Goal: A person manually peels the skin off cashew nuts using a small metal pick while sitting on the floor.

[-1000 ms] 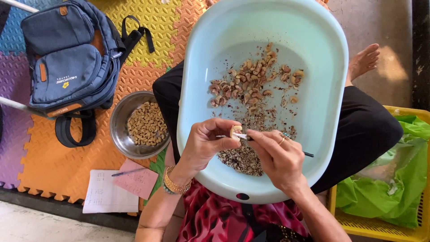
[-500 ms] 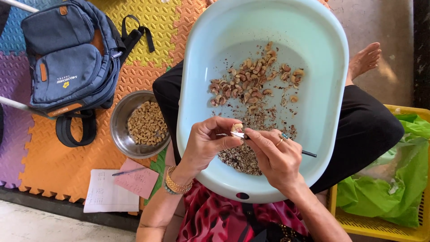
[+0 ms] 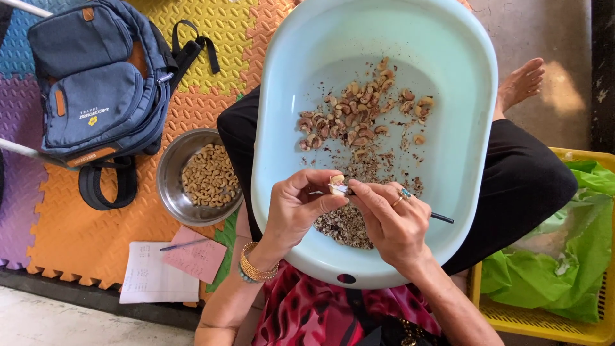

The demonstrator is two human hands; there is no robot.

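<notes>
Barely anything moved, hands just nudged closer together. Left hand (image 3: pixel 298 208) pinches a cashew (image 3: pixel 336 181); right hand (image 3: pixel 391 221) grips a thin tool (image 3: pixel 441 218) over the basin (image 3: pixel 282 96).

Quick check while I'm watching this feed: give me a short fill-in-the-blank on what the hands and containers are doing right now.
1. The left hand pinches a single ____ over the pale blue basin.
2. The right hand holds a thin ____ against it.
3. The pale peeled nuts lie in a round ____ bowl beside the basin.
4. The blue backpack lies on the ____ mats.

Missing words: cashew nut; knife; metal; foam
</notes>
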